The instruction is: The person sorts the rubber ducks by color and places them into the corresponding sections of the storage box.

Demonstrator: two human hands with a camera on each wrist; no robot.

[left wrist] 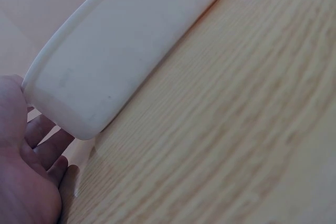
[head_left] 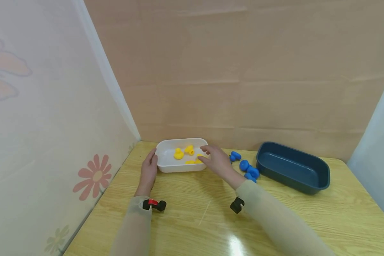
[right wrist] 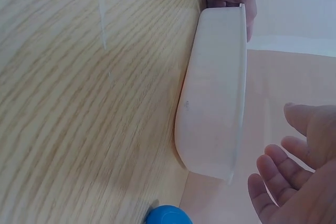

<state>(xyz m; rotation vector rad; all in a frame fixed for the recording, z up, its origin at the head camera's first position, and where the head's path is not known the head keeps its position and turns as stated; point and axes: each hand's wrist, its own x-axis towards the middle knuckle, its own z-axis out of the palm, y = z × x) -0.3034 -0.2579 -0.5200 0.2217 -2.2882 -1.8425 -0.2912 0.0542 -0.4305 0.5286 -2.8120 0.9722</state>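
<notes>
A white plastic tub (head_left: 180, 169) stands on the wooden table with several yellow toy ducks (head_left: 179, 154) inside. My left hand (head_left: 148, 171) grips its left end, thumb at the rim and fingers against the outer wall, as the left wrist view shows (left wrist: 31, 156). Over the right end of the tub hovers my right hand (head_left: 218, 161), fingers spread and loosely bent. In the right wrist view nothing is between the right fingers (right wrist: 283, 177). The ducks nearest this hand are partly hidden by the tub's front wall.
Several blue toy ducks (head_left: 252, 172) lie on the table between the white tub and a dark blue tub (head_left: 292, 185) at the right. Behind the table rises a brown paper-like backdrop (head_left: 236, 71). A flowered sheet (head_left: 60, 142) hangs along the left side.
</notes>
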